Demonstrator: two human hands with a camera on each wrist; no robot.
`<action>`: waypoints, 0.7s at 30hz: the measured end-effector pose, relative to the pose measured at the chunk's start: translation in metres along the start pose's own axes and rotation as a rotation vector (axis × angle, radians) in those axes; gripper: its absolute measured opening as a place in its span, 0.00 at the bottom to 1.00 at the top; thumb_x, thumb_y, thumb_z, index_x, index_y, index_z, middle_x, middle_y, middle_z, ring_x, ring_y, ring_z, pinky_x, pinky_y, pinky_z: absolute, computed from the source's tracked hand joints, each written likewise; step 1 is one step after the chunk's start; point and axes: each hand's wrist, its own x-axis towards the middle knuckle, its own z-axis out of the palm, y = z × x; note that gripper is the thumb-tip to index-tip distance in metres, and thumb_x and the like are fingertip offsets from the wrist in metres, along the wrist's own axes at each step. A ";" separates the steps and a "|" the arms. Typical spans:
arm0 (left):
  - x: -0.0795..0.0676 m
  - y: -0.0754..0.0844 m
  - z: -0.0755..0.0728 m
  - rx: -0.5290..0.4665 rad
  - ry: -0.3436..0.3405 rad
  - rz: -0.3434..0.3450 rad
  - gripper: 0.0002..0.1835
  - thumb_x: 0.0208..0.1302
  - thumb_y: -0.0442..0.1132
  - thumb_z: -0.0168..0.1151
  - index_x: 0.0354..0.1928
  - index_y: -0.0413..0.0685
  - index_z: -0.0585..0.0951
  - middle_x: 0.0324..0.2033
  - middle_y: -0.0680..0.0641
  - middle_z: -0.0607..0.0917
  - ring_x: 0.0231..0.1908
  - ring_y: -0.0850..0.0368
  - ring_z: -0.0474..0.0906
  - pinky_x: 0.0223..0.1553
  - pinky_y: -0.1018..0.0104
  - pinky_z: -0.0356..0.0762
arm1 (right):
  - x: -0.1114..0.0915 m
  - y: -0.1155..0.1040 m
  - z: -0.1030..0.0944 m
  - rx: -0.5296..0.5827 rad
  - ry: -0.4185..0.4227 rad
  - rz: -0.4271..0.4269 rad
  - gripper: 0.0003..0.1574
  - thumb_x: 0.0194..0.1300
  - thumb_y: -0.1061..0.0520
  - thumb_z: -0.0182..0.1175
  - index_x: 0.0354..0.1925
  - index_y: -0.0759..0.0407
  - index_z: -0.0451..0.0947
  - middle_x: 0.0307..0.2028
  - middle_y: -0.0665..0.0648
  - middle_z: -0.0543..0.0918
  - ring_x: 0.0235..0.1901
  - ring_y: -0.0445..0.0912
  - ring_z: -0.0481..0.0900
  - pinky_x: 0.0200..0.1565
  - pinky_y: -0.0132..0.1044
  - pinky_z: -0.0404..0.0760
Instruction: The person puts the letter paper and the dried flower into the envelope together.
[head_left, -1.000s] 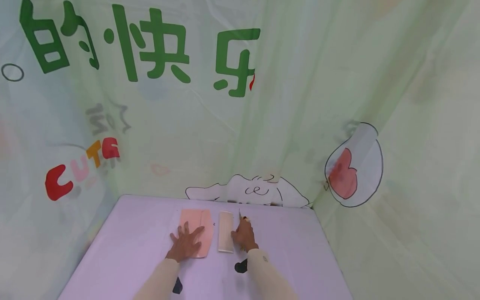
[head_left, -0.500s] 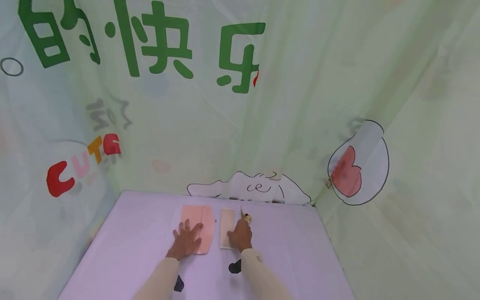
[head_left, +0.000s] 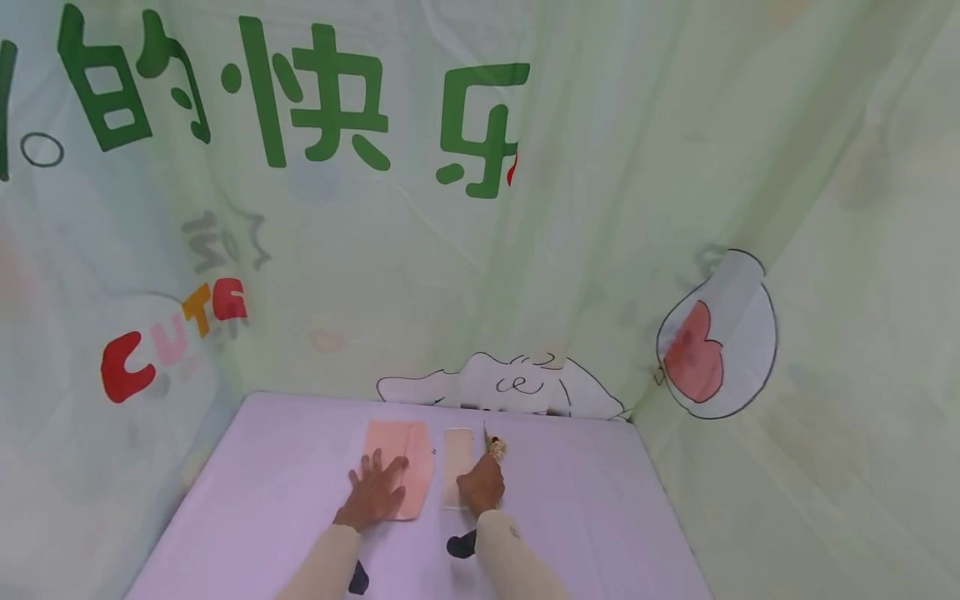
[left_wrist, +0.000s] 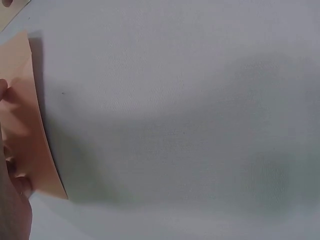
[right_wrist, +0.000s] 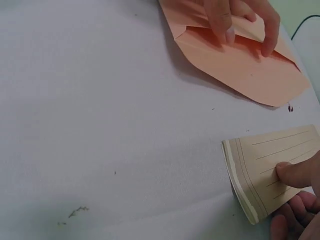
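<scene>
In the head view, my left hand (head_left: 372, 492) rests with spread fingers on a pink paper envelope (head_left: 420, 479). The right wrist view shows its fingertips at the envelope's opening, beside the unfolded flap (right_wrist: 272, 90). To the right lies a folded sheet of cream lined letter paper (right_wrist: 255, 165). My right hand (head_left: 482, 486) pinches this paper at its right side, thumb on top and the other fingers at and under the edge. Just beyond the right hand is a small dried flower sprig (head_left: 497, 448), its lower end hidden by the hand.
A pale lilac tabletop (head_left: 585, 500) carries everything. Printed cloth curtains (head_left: 352, 250) stand behind it and at both sides. Black patches (head_left: 461, 545) show beside the forearms.
My right hand has shifted left from beside the letter paper onto its right edge and now pinches it. More of the flower sprig shows. The left hand stays on the envelope.
</scene>
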 end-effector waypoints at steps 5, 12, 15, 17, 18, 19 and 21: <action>0.002 -0.007 0.003 0.024 0.010 0.000 0.24 0.71 0.38 0.62 0.67 0.52 0.75 0.74 0.13 0.63 0.73 0.03 0.53 0.63 0.02 0.45 | 0.008 0.010 0.006 0.080 0.007 0.036 0.05 0.49 0.65 0.68 0.28 0.65 0.82 0.26 0.61 0.86 0.26 0.57 0.84 0.29 0.55 0.83; 0.007 -0.012 0.006 0.022 -0.021 -0.052 0.25 0.72 0.42 0.61 0.70 0.55 0.74 0.77 0.16 0.63 0.76 0.06 0.52 0.67 0.05 0.44 | 0.021 0.021 0.015 0.099 -0.003 0.139 0.05 0.59 0.64 0.67 0.31 0.67 0.87 0.30 0.66 0.89 0.31 0.62 0.89 0.34 0.57 0.87; 0.005 -0.003 -0.003 0.019 -0.065 -0.080 0.25 0.74 0.42 0.61 0.70 0.55 0.75 0.77 0.16 0.63 0.77 0.08 0.53 0.68 0.06 0.44 | 0.020 0.018 0.011 0.146 0.023 0.176 0.06 0.57 0.63 0.69 0.32 0.68 0.86 0.30 0.67 0.89 0.31 0.63 0.88 0.36 0.59 0.86; 0.004 0.003 -0.008 0.028 -0.085 -0.091 0.24 0.75 0.42 0.62 0.70 0.54 0.75 0.78 0.17 0.63 0.77 0.08 0.53 0.69 0.06 0.46 | 0.024 0.023 0.017 0.165 0.028 0.189 0.07 0.59 0.62 0.67 0.32 0.68 0.85 0.30 0.66 0.88 0.31 0.62 0.87 0.36 0.58 0.84; 0.003 0.005 -0.010 0.033 -0.094 -0.098 0.24 0.75 0.42 0.62 0.71 0.55 0.76 0.78 0.18 0.63 0.78 0.09 0.53 0.69 0.07 0.46 | 0.022 0.021 0.014 0.181 0.032 0.193 0.08 0.59 0.61 0.67 0.32 0.68 0.85 0.30 0.66 0.88 0.30 0.61 0.86 0.35 0.57 0.84; 0.002 0.006 -0.011 0.040 -0.098 -0.100 0.24 0.75 0.42 0.62 0.71 0.55 0.76 0.78 0.18 0.63 0.78 0.09 0.53 0.69 0.07 0.46 | 0.022 0.020 0.012 0.196 0.033 0.194 0.08 0.59 0.61 0.67 0.32 0.68 0.85 0.30 0.66 0.88 0.30 0.61 0.86 0.34 0.57 0.83; 0.003 0.007 -0.011 0.050 -0.112 -0.107 0.24 0.76 0.42 0.62 0.71 0.55 0.75 0.79 0.18 0.62 0.78 0.09 0.53 0.70 0.08 0.46 | 0.024 0.021 0.011 0.225 0.035 0.197 0.09 0.59 0.61 0.65 0.31 0.68 0.85 0.29 0.66 0.88 0.28 0.58 0.84 0.32 0.53 0.82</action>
